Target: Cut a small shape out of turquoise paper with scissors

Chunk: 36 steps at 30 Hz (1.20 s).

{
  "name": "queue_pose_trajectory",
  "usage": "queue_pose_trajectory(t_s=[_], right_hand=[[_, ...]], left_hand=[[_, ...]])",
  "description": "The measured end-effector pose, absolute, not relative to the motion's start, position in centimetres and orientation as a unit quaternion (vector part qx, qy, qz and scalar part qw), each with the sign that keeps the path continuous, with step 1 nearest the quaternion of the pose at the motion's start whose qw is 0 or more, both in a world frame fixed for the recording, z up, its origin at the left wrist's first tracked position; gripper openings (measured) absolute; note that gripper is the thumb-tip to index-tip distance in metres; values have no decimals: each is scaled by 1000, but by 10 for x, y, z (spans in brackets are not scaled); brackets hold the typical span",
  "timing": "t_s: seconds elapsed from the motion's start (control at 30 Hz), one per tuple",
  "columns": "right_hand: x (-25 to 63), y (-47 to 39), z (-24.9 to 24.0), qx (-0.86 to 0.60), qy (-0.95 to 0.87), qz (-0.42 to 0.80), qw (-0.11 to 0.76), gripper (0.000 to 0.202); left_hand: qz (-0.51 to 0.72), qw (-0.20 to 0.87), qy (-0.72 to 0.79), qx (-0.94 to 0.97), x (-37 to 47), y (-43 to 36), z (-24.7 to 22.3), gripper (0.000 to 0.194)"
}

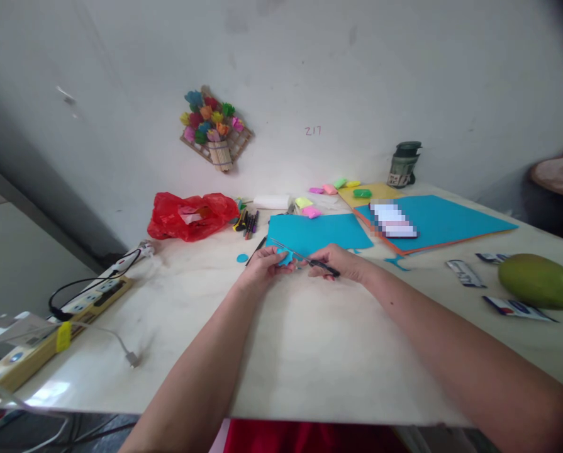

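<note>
the left hand (266,263) pinches a small blue paper piece (285,257) between thumb and fingers, and the fingers of the right hand (331,259) are curled around the dark handles of the scissors (326,268), whose thin blades reach over to that piece, just in front of the near edge of a blue sheet (314,230); whether the blades bite into the paper is too small to tell, and some of the right fingers are hidden behind the handles. a dark stick (256,250) runs partly out of sight behind the left hand, near a blue disc (242,258). pixel blocks cover much of the phone (394,220) on the larger blue sheet (465,220), a mango (538,281) covers the end of one packet (491,257), and a rounded object (562,178) is cut off at the right edge. the red plastic bag (172,217) gapes, with something pale and orange in its mouth that cannot be made out; the green bottle (402,167) has a dark lid and its inside cannot be seen; on the wall, a bundled holder (220,155) bears colourful flowers (210,116)
</note>
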State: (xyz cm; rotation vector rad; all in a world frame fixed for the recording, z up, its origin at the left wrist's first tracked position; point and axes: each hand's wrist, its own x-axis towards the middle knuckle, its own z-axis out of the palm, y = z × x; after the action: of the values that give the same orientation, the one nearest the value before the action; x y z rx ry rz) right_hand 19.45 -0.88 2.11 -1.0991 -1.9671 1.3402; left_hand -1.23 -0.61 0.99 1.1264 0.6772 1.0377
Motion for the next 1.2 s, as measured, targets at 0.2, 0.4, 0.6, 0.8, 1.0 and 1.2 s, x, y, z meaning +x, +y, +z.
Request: queue_pose_trajectory(t_s=[0.2, 0.4, 0.6, 0.8, 1.0, 1.2], right_hand=[[195, -8, 22, -399, -765, 440, 247, 52], [195, -13, 26, -371, -809, 389, 240, 41], [194, -15, 26, -383, -814, 357, 253, 43], [194, -14, 25, -387, -816, 342, 260, 42], [196, -12, 24, -381, -807, 370, 257, 44], [198, -7, 23, -402, -772, 430, 238, 56]], left_hand=[[473, 653, 318, 499, -13, -6, 11, 21], [479, 652, 324, 490, -14, -5, 11, 20], [475, 646, 317, 505, -16, -5, 11, 18], [479, 640, 309, 515, -16, -5, 11, 18], [474, 637, 321, 516, -15, -6, 12, 21], [471, 642, 322, 512, -15, -7, 13, 23]])
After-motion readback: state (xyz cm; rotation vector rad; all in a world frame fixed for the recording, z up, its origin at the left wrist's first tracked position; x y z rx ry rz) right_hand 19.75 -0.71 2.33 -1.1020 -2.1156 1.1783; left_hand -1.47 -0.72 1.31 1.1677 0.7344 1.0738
